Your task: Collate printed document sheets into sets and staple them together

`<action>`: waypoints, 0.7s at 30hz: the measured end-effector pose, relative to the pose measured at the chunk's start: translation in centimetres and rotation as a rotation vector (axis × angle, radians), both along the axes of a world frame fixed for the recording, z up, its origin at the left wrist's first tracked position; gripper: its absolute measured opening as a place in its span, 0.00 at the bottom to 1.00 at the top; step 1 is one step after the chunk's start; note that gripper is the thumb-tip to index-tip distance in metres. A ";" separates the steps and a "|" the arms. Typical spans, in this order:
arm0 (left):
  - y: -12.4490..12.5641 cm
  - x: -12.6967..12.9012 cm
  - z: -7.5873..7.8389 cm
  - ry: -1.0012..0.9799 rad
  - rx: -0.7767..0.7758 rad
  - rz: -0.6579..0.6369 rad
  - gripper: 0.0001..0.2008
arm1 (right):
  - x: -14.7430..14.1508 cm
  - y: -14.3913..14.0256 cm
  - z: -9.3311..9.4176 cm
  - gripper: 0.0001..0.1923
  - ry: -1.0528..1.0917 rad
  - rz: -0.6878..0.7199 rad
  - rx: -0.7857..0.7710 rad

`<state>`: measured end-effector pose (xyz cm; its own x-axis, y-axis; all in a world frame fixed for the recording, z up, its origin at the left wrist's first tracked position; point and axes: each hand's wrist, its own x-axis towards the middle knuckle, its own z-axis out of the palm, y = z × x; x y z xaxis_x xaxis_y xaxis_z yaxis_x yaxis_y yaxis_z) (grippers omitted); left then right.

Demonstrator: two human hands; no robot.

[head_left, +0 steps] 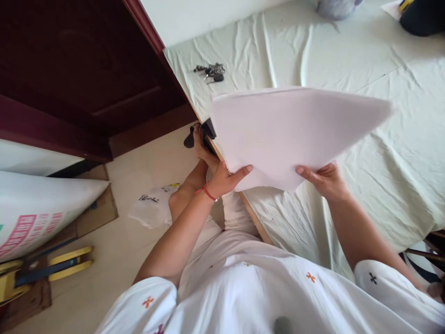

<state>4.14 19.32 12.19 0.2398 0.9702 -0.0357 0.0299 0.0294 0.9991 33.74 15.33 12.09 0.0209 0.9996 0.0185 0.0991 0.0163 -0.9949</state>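
Note:
Both hands hold a stack of white paper sheets (288,130) by its near edge, tilted above the cloth-covered surface. My left hand (225,180) grips the near left corner, thumb on top and fingers hidden beneath. The near right edge is pinched in my right hand (325,181), its thumb lying on the top sheet and the other fingers underneath. The far right corner of the paper is blurred. A dark object (208,128), partly covered by the paper, shows at the stack's left edge; its kind is unclear.
A bunch of keys (212,72) lies on the pale green cloth (365,60) beyond the paper. A dark item (422,18) rests at the far right. On the floor to the left are a clear plastic bag (151,206), a large white sack (41,204) and a yellow-and-blue object (55,269).

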 end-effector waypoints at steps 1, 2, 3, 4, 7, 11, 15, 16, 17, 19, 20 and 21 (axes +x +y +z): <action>-0.1 -0.1 -0.2 -0.017 -0.020 0.013 0.30 | 0.3 -0.2 -0.2 0.13 0.021 0.033 -0.049; -0.3 -0.1 -0.5 -0.046 -0.048 0.042 0.30 | 0.6 -0.4 -0.4 0.15 0.056 0.064 -0.106; -0.4 -0.2 -1.0 -0.090 -0.082 0.085 0.32 | 0.9 -0.8 -0.6 0.17 0.104 0.084 -0.159; -0.5 -0.1 -1.6 -0.148 -0.122 0.134 0.33 | 1.0 -1.2 -0.9 0.19 0.164 0.085 -0.195; -0.7 0.7 -3.2 -0.332 -0.229 0.247 0.39 | 0.4 -2.9 -1.5 0.23 0.361 0.036 -0.225; -1.1 3.6 -4.3 -0.459 -0.284 0.275 0.42 | -2.3 -4.8 -1.9 0.30 0.512 0.011 -0.251; -2.0 6.6 -5.0 -0.469 -0.286 0.223 0.39 | -5.1 -4.7 -2.1 0.21 0.510 -0.148 -0.263; -2.1 6.9 -5.1 -0.444 -0.272 0.204 0.38 | -5.4 -4.4 -2.1 0.21 0.476 -0.208 -0.259; -2.1 6.8 -5.3 -0.408 -0.257 0.186 0.37 | -5.5 -4.0 -2.1 0.24 0.429 -0.260 -0.246; -1.5 5.6 -5.2 -0.323 -0.226 0.181 0.35 | -4.8 -3.2 -2.1 0.30 0.306 -0.347 -0.164; -1.0 4.6 -5.0 -0.283 -0.220 0.175 0.34 | -4.0 -2.9 -2.1 0.31 0.235 -0.366 -0.103; -0.3 3.4 -4.7 -0.265 -0.209 0.194 0.33 | -3.0 -2.8 -2.1 0.31 0.162 -0.382 -0.037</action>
<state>7.58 18.98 7.48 0.0802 0.9767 -0.1990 -0.2542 0.2131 0.9434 30.78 12.56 9.97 0.3905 0.9192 -0.0510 -0.0667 -0.0269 -0.9974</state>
